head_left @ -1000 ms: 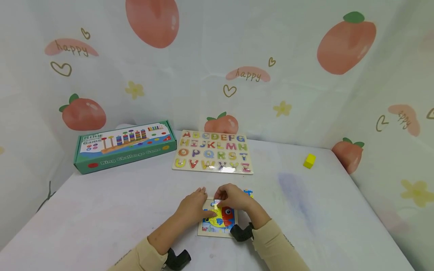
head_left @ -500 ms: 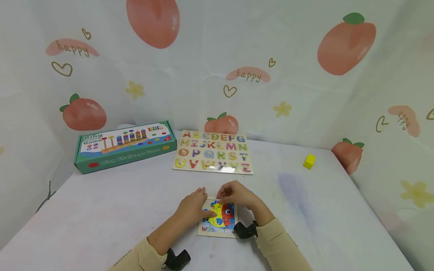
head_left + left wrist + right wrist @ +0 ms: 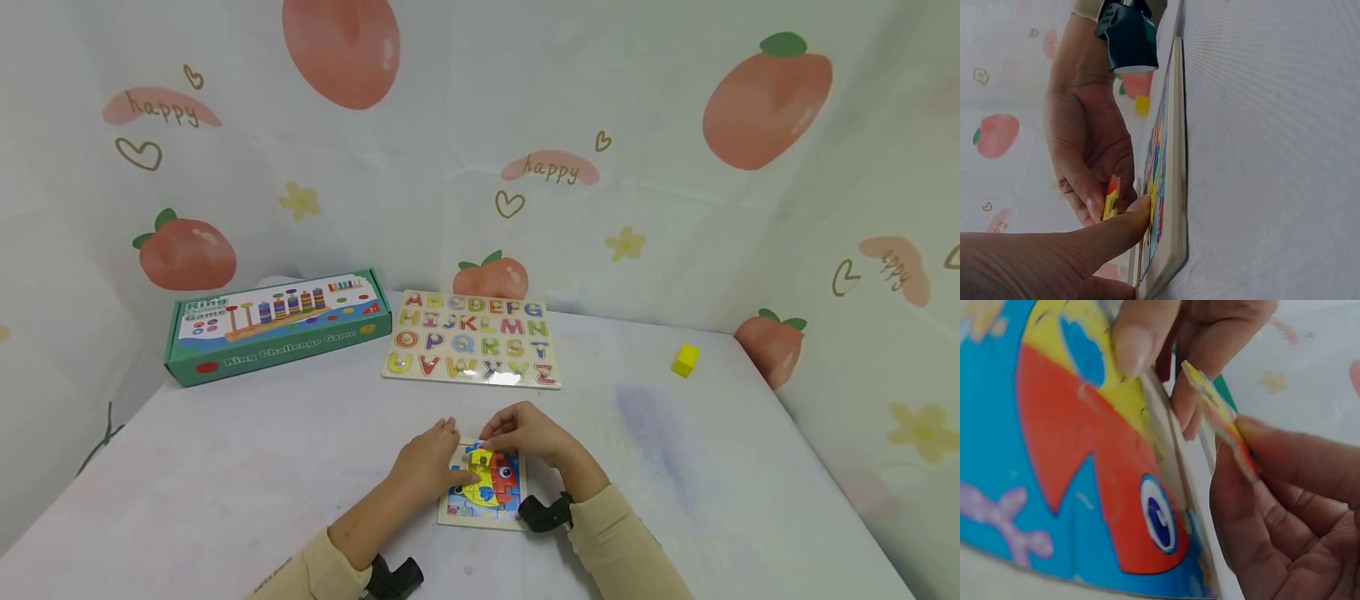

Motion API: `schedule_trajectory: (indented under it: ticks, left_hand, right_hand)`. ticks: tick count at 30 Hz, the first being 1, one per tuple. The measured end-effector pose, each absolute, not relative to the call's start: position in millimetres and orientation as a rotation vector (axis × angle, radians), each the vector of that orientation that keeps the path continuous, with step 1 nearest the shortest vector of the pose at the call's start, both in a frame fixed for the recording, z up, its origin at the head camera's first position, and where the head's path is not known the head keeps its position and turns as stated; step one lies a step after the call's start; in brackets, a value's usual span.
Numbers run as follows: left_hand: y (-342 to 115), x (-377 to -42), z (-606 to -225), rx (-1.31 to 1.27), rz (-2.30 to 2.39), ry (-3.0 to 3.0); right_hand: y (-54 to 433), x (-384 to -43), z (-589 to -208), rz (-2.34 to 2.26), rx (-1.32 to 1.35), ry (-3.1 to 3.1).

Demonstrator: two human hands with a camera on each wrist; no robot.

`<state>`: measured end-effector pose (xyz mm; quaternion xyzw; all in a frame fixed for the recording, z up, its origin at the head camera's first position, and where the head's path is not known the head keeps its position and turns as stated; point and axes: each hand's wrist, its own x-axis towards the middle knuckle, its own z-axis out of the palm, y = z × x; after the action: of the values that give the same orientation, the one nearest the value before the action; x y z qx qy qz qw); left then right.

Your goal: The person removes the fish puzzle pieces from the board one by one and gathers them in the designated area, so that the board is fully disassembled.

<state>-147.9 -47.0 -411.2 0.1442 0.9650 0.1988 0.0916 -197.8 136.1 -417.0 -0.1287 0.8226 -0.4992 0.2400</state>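
Observation:
A wooden jigsaw puzzle (image 3: 504, 492) with a red, yellow and blue fish lies on the table in a pale frame. My left hand (image 3: 426, 462) is at its left side, the thumb (image 3: 1125, 228) resting on the picture and the other fingers beyond the frame's edge. Over the puzzle's far part, my right hand (image 3: 528, 433) pinches a small puzzle piece (image 3: 1225, 419) between thumb and fingertips. Yellow and red show on this piece, which is tilted on edge close above the board in both wrist views. Part of the upper picture is hidden by the hands.
An alphabet board (image 3: 471, 340) lies behind the puzzle. A green ring game box (image 3: 277, 327) stands at the back left, and a yellow block (image 3: 686, 360) sits at the back right. Printed cloth (image 3: 420, 167) hangs behind the table.
My right hand has shifted slightly up and right, still pinching a piece. The blue piece seen beyond it a second ago is out of sight. My left hand stays nearly still.

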Motion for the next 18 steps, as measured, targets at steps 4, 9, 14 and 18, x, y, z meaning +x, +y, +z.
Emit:
schedule_trajectory:
  ticks: [4, 9, 14, 18]
  left_hand:
    - [-47.0, -147.3, -411.3, 0.422, 0.588, 2.872]
    - [-47.4, -146.4, -411.1, 0.413, 0.606, 2.874]
    - [-47.6, -145.3, -410.7, 0.438, 0.600, 2.890]
    - [-47.3, -144.5, -409.9, 0.461, 0.602, 2.904]
  right_hand:
    - [140.2, -198.1, -416.4, -1.386, -0.338, 2.249]
    - [151.9, -199.5, -414.1, -1.385, -0.320, 2.259]
    - [169.7, -202.5, -410.7, -1.413, -0.271, 2.247]
    - [186.5, -204.5, -408.0, -1.390, -0.257, 2.272]
